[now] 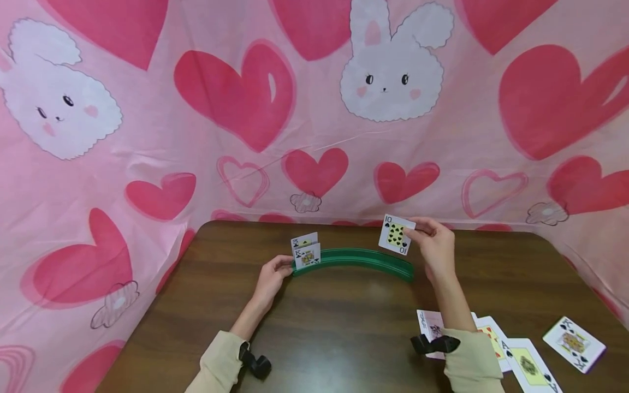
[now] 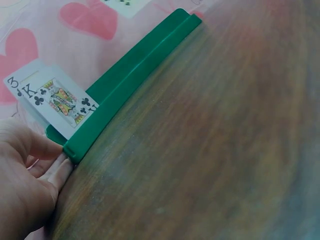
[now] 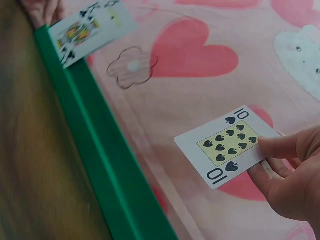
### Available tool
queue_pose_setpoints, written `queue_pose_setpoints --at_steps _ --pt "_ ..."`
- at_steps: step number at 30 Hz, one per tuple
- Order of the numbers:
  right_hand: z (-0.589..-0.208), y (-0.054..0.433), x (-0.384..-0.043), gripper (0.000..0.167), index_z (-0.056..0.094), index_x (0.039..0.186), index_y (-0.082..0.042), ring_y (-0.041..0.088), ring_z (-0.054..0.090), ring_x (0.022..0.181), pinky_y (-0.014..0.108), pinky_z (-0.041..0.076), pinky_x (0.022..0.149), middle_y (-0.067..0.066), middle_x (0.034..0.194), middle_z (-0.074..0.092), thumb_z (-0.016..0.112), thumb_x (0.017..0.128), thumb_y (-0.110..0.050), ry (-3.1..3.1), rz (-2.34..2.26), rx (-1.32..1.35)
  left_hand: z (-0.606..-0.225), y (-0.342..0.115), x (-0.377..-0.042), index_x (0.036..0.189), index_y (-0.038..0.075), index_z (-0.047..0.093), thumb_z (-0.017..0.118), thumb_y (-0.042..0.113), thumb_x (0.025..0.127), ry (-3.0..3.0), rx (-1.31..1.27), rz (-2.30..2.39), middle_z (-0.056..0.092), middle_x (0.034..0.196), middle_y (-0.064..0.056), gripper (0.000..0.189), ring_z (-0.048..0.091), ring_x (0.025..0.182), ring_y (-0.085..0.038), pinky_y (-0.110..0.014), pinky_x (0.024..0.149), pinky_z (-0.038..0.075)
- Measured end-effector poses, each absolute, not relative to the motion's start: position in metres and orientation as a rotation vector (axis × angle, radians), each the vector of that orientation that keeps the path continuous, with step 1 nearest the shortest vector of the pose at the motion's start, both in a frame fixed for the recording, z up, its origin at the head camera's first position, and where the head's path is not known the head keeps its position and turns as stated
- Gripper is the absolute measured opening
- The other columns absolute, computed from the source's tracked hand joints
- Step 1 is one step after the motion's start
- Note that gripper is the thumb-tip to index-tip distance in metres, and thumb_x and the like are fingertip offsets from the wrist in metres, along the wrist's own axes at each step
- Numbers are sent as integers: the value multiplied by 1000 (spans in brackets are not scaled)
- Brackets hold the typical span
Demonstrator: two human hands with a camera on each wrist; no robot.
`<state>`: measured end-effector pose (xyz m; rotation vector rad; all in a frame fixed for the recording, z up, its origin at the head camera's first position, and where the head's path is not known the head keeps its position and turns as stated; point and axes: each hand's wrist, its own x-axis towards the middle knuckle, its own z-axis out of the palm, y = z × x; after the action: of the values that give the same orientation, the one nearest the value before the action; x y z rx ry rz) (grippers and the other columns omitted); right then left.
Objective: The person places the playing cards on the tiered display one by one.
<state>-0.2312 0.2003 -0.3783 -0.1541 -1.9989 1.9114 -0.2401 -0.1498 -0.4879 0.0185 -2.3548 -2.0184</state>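
Note:
A curved green card holder (image 1: 363,257) stands on the wooden table. My left hand (image 1: 269,281) pinches its left end between thumb and fingers. In the holder, near that end, a king of clubs (image 2: 62,102) stands upright in front of a three of clubs (image 2: 15,82), which it mostly covers. Over the holder's right part, my right hand (image 1: 434,248) holds up a ten of spades (image 3: 227,145) by its right edge, thumb on the face. That playing card is apart from the holder and faces me.
On the table at the right, a joker card (image 1: 432,321), a red-pip card (image 1: 495,338) and an ace of spades (image 1: 529,364) lie overlapping, partly under my right forearm. A king of spades (image 1: 574,344) lies farther right. Behind the table hangs a pink heart-and-rabbit cloth (image 1: 314,125).

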Motion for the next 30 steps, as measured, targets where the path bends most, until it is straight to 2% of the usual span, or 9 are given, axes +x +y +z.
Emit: queue_pose_setpoints --at_steps 6,11,19,22,25,28,30 --pt "-372 185 -235 35 65 127 12 9 66 86 19 54 78 -11 88 72 72 95 1 -1978 1980 -132 -488 -150 -240 122 -7 67 57 -4 99 -2363 13 -2030 67 124 -20 26 62 111 -26 -34 93 48" --pt "-373 176 -236 33 66 125 12 8 65 86 19 53 77 -9 89 73 72 94 1 -1993 1994 -117 -487 -151 -238 123 -7 67 56 -4 99 -2359 4 -2034 67 125 -21 26 63 112 -27 -37 95 49" --pt "-380 171 -236 32 67 123 13 7 65 87 21 53 78 -11 86 74 74 94 -2 -1998 2012 -92 -488 -151 -236 123 -9 66 59 -4 98 -2343 -7 -2031 67 123 -22 26 63 112 -27 -31 90 49" --pt "-382 169 -237 27 69 118 12 8 66 87 22 54 79 -4 89 76 73 94 0 -1967 2046 -79 -488 -150 -236 122 -9 67 59 -5 98 -2336 -10 -2031 68 121 -22 26 64 111 -27 -28 87 49" --pt "-383 167 -238 18 73 110 6 8 66 86 22 54 77 1 92 77 74 93 1 -1947 2067 -80 -489 -151 -238 121 -9 67 59 -5 98 -2336 -12 -2024 68 120 -21 25 64 109 -25 -26 86 49" --pt "-383 165 -239 11 74 103 0 7 65 85 22 52 75 -4 87 76 75 92 1 -1947 2081 -82 -489 -150 -239 121 -8 68 58 -5 98 -2336 -7 -2018 69 120 -20 25 64 107 -23 -26 86 49" --pt "-384 164 -239 10 74 102 1 6 65 83 22 52 75 -7 83 75 75 92 2 -1942 2089 -77 -488 -150 -239 120 -8 68 59 -5 98 -2337 1 -2019 69 120 -20 25 64 107 -23 -26 86 48"
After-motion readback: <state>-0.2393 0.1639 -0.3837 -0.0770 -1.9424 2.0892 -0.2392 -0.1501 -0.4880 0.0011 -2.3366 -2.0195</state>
